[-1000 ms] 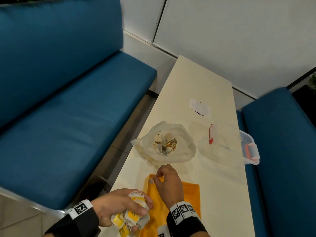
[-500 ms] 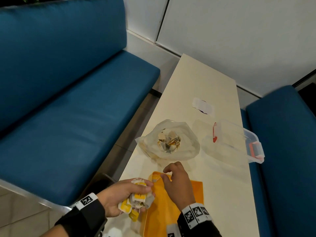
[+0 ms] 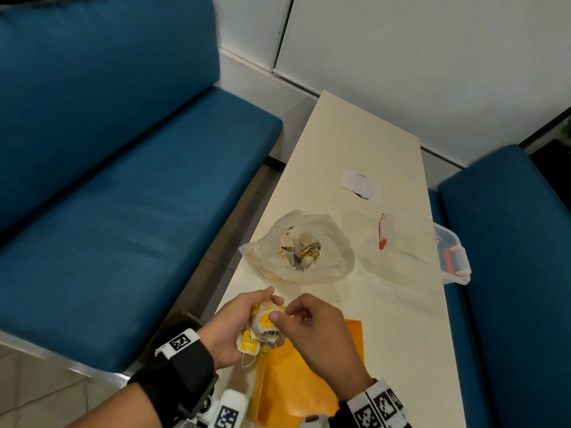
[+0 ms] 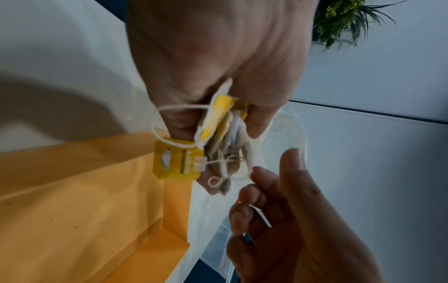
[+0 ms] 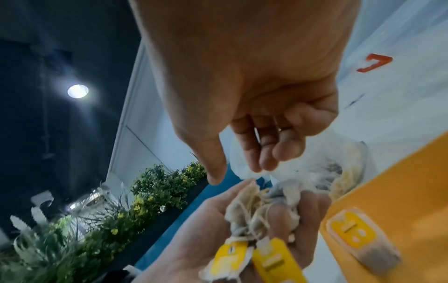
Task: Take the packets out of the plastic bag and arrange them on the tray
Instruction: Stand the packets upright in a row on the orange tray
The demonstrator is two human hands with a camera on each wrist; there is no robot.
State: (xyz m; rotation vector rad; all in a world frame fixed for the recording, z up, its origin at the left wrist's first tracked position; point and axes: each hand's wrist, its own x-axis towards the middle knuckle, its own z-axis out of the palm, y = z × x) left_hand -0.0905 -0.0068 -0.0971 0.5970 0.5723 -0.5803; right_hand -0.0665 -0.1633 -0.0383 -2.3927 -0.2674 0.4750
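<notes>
Packets (image 3: 262, 330) sit bunched with tangled strings in the left hand (image 3: 230, 330), fingers curled round them above the orange tray's (image 3: 309, 390) corner, the right hand (image 3: 315, 332) beside them with loosely curled fingers, one packet (image 5: 361, 241) lying on the tray, more in the bag (image 3: 333, 261) beyond.

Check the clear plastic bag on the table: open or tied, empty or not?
Open, not empty. The clear plastic bag has its mouth spread wide upward, and a clump of tea packets shows inside.
</notes>
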